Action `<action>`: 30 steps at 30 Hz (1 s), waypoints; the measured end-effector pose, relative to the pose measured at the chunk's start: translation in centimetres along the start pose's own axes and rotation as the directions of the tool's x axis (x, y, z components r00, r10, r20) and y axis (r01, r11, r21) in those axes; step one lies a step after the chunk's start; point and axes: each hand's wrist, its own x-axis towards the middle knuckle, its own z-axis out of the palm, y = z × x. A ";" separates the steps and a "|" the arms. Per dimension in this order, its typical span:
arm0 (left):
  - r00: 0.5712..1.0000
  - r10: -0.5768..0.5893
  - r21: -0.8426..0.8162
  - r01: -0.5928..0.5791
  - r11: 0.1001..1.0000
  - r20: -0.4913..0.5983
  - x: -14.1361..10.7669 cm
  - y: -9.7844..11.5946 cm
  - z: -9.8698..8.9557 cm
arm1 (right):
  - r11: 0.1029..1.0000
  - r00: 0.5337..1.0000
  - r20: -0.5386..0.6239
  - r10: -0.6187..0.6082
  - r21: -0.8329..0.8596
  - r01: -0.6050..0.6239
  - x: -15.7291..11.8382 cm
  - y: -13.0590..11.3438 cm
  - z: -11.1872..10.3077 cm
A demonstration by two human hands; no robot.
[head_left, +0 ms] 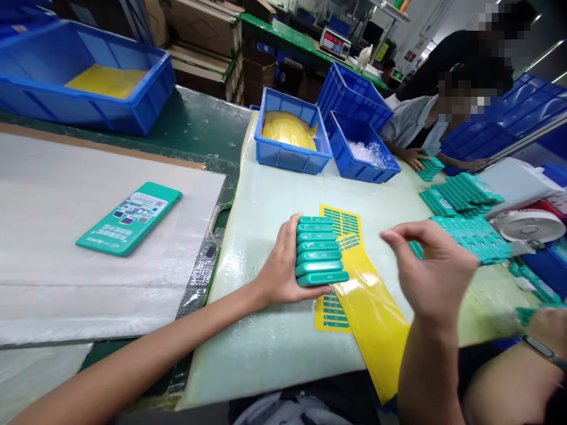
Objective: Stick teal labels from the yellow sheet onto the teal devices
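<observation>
My left hand (pixel 283 268) is wrapped round a stack of several flat green cases (pixel 319 251), gripping them on edge with their narrow sides facing up. To its right, my right hand (pixel 434 265) is raised over the table, thumb and forefinger pinched together. Whether anything small is between those fingertips I cannot make out. Beneath the stack lie yellow sheets of small green stickers (pixel 334 316), partly covered by the left hand and the cases. A bare yellow strip (pixel 376 319) trails from them toward the table's front edge.
A single green case (pixel 128 218) lies on a white board at left. Blue bins (pixel 292 156) stand at the back. More green cases (pixel 465 195) and a white fan (pixel 529 227) are at right. A co-worker's hand (pixel 414 158) holds cases; another person's arm (pixel 518 378) is close by.
</observation>
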 end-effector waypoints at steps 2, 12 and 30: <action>1.000 0.000 0.002 0.000 1.000 0.006 0.0 0.1 0.0 | 0.998 1.000 0.022 0.014 0.066 -0.015 0.4 0.0 -0.4; 1.000 -0.019 0.002 0.019 1.000 -0.004 -0.1 0.1 0.0 | 0.979 0.858 0.495 -0.140 0.198 0.046 -0.1 -2.6 4.0; 1.000 -0.020 0.011 0.020 1.000 0.023 -0.2 0.0 0.0 | 0.989 0.819 0.554 -0.148 0.103 0.108 1.5 0.0 4.2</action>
